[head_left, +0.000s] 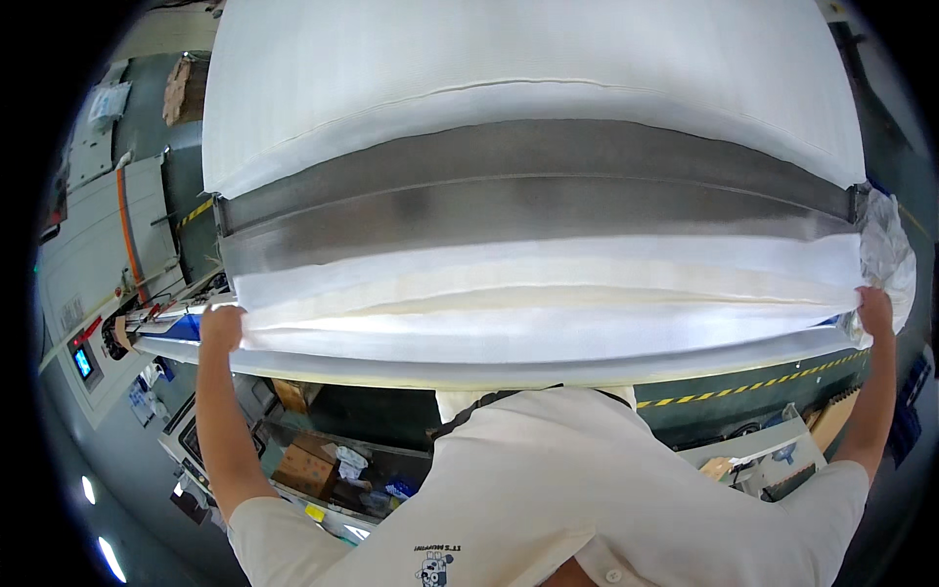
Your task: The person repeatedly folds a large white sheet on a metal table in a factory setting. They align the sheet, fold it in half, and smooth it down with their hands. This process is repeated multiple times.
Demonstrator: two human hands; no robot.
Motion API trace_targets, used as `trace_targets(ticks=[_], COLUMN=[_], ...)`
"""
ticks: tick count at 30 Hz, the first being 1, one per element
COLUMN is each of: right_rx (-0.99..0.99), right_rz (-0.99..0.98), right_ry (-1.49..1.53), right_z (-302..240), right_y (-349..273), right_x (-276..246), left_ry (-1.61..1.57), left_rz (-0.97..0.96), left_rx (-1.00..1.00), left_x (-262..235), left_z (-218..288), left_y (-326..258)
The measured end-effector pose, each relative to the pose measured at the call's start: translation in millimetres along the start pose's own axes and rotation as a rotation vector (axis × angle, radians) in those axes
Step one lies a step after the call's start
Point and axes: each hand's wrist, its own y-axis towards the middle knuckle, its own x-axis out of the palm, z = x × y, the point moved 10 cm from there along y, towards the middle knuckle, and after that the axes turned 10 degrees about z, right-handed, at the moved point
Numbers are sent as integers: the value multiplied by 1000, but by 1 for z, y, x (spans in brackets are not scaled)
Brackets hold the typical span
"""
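A long white sheet of cloth-like material (pixel 548 338) stretches from side to side in front of me, with a lengthwise fold or ripple along its middle. My left hand (pixel 222 328) is closed around its left end. At the far right, my right hand (pixel 875 311) grips the opposite end, beside a crumpled clear plastic bag (pixel 888 240). Both arms are spread wide. Beyond the sheet lies a bare grey metal surface (pixel 538 201) with a seam across it. Farther back, a wide white sheet (pixel 528 49) covers the surface, its near edge curved in this view.
A machine cabinet with a small lit screen (pixel 84 362) stands at the left. Cardboard boxes (pixel 306 468) and loose items fill a cart below left. A white tray of tools (pixel 773 460) is at the lower right, near yellow-black floor tape (pixel 748 384).
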Motion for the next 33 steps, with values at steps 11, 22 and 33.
trace_targets(ticks=[11,22,33], right_rx=[21,-18,217], right_rz=[-399,-177,-511], right_ry=[-156,-13,22], right_z=[-69,-53,-55], right_y=[-43,-44,-51], right_x=[81,119,115], left_ry=[249,40,-385], left_rz=[-415,-274,332], left_rx=[163,-480,-485], left_x=[87,99,41], left_z=[72,-5,23], left_y=[-7,1,20])
